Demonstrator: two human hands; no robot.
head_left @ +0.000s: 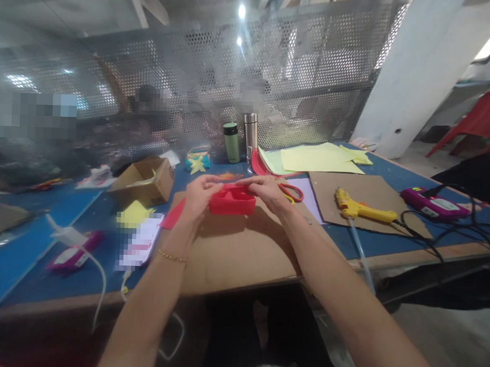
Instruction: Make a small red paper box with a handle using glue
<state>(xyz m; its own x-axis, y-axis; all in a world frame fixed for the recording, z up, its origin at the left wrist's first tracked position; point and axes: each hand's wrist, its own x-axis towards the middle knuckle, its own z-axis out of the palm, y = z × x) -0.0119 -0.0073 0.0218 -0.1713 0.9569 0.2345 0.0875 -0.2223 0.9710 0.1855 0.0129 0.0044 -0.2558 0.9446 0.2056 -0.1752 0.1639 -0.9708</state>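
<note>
Between my two hands is a small red open-topped box [233, 206], apparently of felt or paper, with a divider-like fold inside. My left hand [202, 194] pinches its left end, and my right hand [268, 191] grips the far right edge with thumb and fingers. The box is held above a brown cardboard sheet [234, 253]. A flat red piece [173, 215] lies beside my left wrist. Just right of my right hand are scissors [293, 192] with orange-red handles, partly hidden by that hand.
A yellow hot glue gun [360, 210] rests on cardboard at right, near a purple power strip [435, 204] and loose black cables. Farther back stand a green tumbler [231, 143], a steel flask [250, 131] and yellow sheets [318, 158]. At left are a cardboard box [159, 180] and a phone [140, 241].
</note>
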